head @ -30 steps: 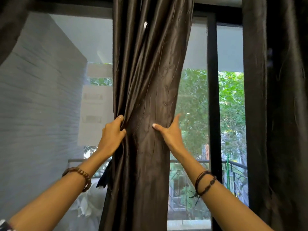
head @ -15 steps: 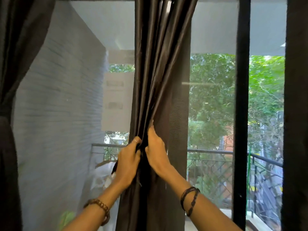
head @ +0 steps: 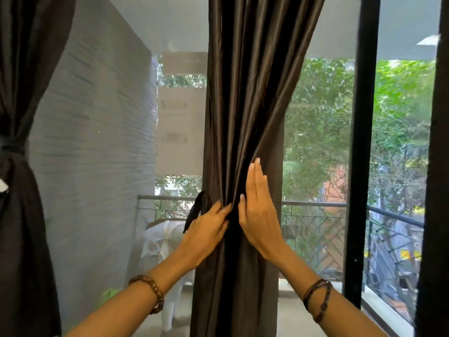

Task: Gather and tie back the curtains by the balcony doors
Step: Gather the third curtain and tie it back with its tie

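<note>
Middle curtain (head: 245, 93), dark satin, hangs down the centre of the frame from top to bottom, already bunched into narrow folds at mid-height. Left edge of frame: another dark curtain (head: 17, 215), cinched at its waist by a tieback (head: 12, 148), so that one looks done. Right edge: a third dark panel (head: 435, 215), hanging loose as far as visible. Black door frame (head: 362, 142) stands upright right of centre; balcony railing (head: 315, 204) and white plastic chair (head: 167, 237) lie beyond the glass.

Step in hand, judged: finishing the gather of the middle curtain, tie comes next. Right hand (head: 260, 215), just right of centre, lies flat with straight fingers pressing the folds leftward, gripping nothing. Left hand (head: 206, 229), just left of centre, has curled fingers pinching the curtain's left edge; a dark strip (head: 198, 210), probably the tie band, pokes up just beside it, but whether the hand has it cannot be told.

To do it well: keep the right palm pressing so the folds don't spring out, sweep in the loose right-hand edge, hold the bundle tight at one height, then wrap the band round.
</note>
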